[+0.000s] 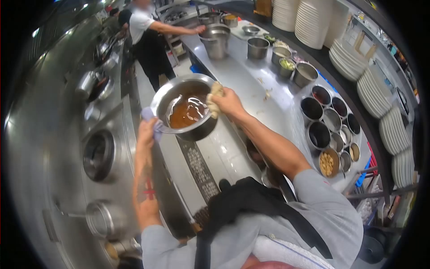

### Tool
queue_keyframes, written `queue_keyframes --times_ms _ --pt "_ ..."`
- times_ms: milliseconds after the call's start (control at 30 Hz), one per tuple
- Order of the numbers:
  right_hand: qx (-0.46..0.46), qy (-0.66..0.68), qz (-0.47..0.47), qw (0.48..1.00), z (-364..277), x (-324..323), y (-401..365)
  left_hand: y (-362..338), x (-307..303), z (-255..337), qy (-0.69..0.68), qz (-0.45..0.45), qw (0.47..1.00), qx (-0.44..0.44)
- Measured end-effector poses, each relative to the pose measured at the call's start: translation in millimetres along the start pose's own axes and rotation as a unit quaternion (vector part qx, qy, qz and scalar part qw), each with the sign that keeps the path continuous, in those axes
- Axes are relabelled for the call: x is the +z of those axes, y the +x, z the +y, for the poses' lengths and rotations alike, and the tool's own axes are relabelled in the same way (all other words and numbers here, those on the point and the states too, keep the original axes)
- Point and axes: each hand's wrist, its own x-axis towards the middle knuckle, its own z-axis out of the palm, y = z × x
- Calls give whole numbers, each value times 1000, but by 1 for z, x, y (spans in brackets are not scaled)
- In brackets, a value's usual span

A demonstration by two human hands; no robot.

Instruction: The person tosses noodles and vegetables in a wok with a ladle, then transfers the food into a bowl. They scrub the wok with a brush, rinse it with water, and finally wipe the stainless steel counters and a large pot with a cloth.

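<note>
A round metal pot (188, 89) hangs at the centre-left of the frame, its mouth facing up towards the camera, brown liquid (184, 114) inside. The line between its two grips slants, higher at the right. The left hand (147, 131) grasps the rim through a purple cloth (156, 132); the right hand (229, 102) grasps it through a tan cloth (215, 98). The steel surface (244, 83) runs across the upper middle, with smaller containers (319, 134) at the right.

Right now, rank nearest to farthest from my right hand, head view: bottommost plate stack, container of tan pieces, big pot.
1. Big pot, just left of your right hand.
2. Container of tan pieces, right, on the counter.
3. Bottommost plate stack, far right.
</note>
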Motion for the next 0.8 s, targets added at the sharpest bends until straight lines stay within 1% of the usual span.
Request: queue_keyframes --times_ms 33,67,133,233,267,300,333,367,433,467,500,567,633,700,733,767,800 --pt "-13 14 -4 1000 13 -6 34 34 12 4 -18 -38 999 -4" --pt "-2 -17 48 999 3 -10 53 61 26 11 -15 -45 999 -3" --pt "2 -6 63 998 -12 -17 94 118 54 27 4 -13 1000 -14" --pt "9 0 88 996 -25 -24 160 205 79 33 -13 -13 1000 -2" --pt "-2 -29 112 993 -21 -26 186 230 85 39 -4 -37 999 -1" --pt "-6 -57 133 989 -11 -27 207 252 88 40 -3 -38 999 -8" --pt "-25 8 117 993 0 -31 228 271 87 42 21 -43 999 -22" --pt "-20 11 118 993 -2 -31 246 295 91 47 44 -49 997 -30" --pt "-6 13 104 994 -12 -33 286 348 88 50 45 -59 997 -14" --pt "-21 -21 134 991 5 -29 319 368 88 62 58 -44 997 -5" --pt "-12 -16 136 990 -3 -25 335 382 87 69 72 -28 997 -5" --pt "12 40 107 993 -15 -14 372 422 79 86 82 -25 996 -29" --pt "15 26 119 992 -3 4 418 463 69 107 120 -21 990 -73" --pt "41 81 89 992 -16 16 461 517 55 112 134 -32 989 -58" --pt "45 112 65 990 -13 23 483 543 49 117 158 -21 986 -46" --pt "47 114 68 990 -8 32 504 579 36 112 130 -61 988 -52" --pt "43 102 88 990 -4 42 526 605 34 120 147 -41 986 -64"
